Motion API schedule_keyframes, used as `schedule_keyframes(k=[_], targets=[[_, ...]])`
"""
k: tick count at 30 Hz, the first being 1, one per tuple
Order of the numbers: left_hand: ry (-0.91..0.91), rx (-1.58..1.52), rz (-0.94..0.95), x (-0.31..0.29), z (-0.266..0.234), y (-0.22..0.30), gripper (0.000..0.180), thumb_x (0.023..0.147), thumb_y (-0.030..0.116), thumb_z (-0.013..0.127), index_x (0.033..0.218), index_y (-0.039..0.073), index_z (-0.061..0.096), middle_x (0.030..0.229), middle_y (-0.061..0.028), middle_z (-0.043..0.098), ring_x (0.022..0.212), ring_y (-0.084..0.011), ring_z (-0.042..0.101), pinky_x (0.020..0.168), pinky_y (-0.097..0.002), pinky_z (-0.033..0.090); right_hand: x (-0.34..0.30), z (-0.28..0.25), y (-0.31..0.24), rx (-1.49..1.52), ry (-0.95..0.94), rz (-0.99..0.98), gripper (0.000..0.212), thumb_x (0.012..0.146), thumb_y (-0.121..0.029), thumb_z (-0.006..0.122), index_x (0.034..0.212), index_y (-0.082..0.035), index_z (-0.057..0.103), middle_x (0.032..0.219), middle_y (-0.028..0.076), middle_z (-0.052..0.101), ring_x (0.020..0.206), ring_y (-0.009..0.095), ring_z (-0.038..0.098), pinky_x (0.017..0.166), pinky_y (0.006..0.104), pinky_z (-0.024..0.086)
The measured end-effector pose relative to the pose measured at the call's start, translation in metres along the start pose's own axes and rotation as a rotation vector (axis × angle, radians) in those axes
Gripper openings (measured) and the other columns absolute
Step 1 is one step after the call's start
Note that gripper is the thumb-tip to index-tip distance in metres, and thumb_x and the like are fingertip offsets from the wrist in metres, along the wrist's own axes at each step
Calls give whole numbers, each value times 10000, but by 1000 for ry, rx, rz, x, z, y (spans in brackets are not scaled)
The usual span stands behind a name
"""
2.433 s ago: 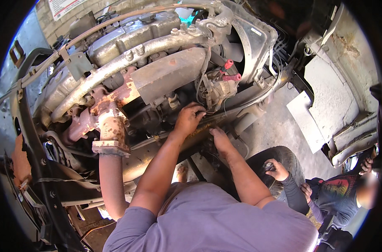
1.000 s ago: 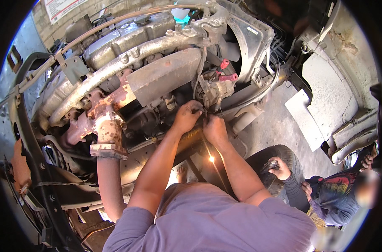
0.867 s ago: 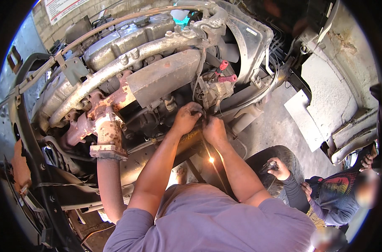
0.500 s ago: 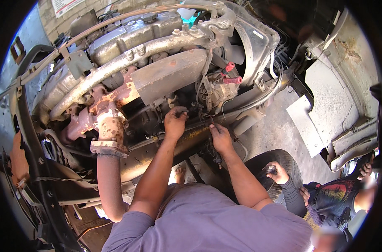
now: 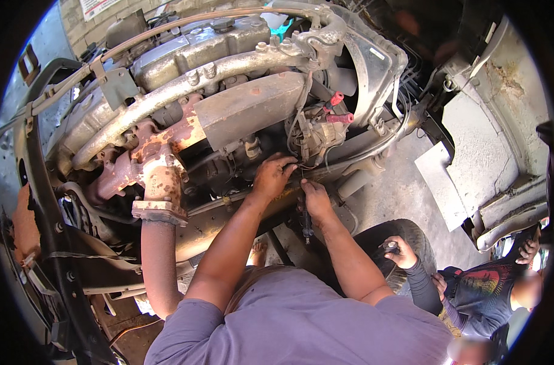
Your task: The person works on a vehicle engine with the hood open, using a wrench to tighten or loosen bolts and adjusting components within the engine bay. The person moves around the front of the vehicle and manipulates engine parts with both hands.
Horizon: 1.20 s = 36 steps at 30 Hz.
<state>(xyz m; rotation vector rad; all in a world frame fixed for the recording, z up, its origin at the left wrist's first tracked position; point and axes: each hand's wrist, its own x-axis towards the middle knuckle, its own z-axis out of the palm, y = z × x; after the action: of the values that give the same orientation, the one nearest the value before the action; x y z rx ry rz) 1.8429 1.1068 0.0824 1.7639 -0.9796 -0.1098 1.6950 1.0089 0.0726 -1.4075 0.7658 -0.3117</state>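
My left hand [image 5: 275, 175] reaches in below the alternator [image 5: 319, 141], its fingertips pinched at a thin wire under that unit. Just to its right, my right hand [image 5: 317, 199] is closed with thumb and finger on a wiring harness [image 5: 306, 225]. The harness's dark, taped part hangs below that palm. A fine wire end stands up from the right fingertips toward the left ones. Two red rubber boots [image 5: 340, 117] cover cable ends on the alternator's upper side. What exactly lies inside the left pinch is small and partly hidden.
A rusty exhaust pipe [image 5: 161, 258] rises at my left beside the frame rail [image 5: 222, 222]. Above sits a metal heat shield [image 5: 250, 109] along the engine [image 5: 207, 52]. A tyre [image 5: 407, 237] stands at right, where a co-worker's hand [image 5: 401, 252] holds a dark object.
My left hand has moved right and closer to the right hand, its fingers now at the wire under the alternator. The right hand has shifted slightly left, and the hanging harness with it.
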Motion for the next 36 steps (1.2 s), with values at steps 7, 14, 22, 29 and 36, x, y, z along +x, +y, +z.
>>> schedule_keyframes(k=[7, 14, 22, 29, 36], targets=[[86, 85, -76, 14, 10, 0, 248, 951, 213, 778, 1130, 40, 776, 1058, -180, 734, 1004, -386, 706, 882, -435, 546, 21, -1, 1, -18, 86, 71, 360, 1105, -330, 579, 1077, 12, 690, 827, 82, 647, 706, 208, 625, 560, 372, 527], [0, -171, -75, 10, 13, -21, 235, 969, 180, 782, 1124, 4, 775, 1062, -149, 742, 1013, -276, 705, 910, -377, 531, -6, -1, -18, 100, -58, 52, 276, 1093, -321, 599, 1091, -48, 637, 796, 40, 616, 602, 158, 571, 509, 324, 485], [-32, -139, -90, 9, 12, -23, 219, 965, 151, 784, 1128, 5, 775, 1075, -132, 731, 1021, -253, 695, 912, -366, 529, 5, 18, -22, 311, -61, 7, 273, 1115, -305, 548, 1143, -55, 654, 838, 28, 605, 675, 150, 588, 564, 329, 519], [-10, -89, -56, 8, 9, -16, 205, 945, 122, 781, 1111, 2, 776, 1062, -148, 722, 991, -295, 697, 892, -380, 533, 12, 24, -20, 321, -14, 43, 266, 1126, -277, 525, 1154, -53, 666, 763, 16, 592, 604, 142, 551, 544, 319, 499], [16, -88, -4, 9, 11, -13, 206, 904, 141, 805, 1075, 26, 794, 1034, -167, 726, 1004, -364, 711, 884, -422, 548, 10, 27, -22, 165, 68, -38, 242, 1118, -252, 548, 1158, -47, 670, 851, 25, 630, 658, 134, 583, 548, 312, 496]])
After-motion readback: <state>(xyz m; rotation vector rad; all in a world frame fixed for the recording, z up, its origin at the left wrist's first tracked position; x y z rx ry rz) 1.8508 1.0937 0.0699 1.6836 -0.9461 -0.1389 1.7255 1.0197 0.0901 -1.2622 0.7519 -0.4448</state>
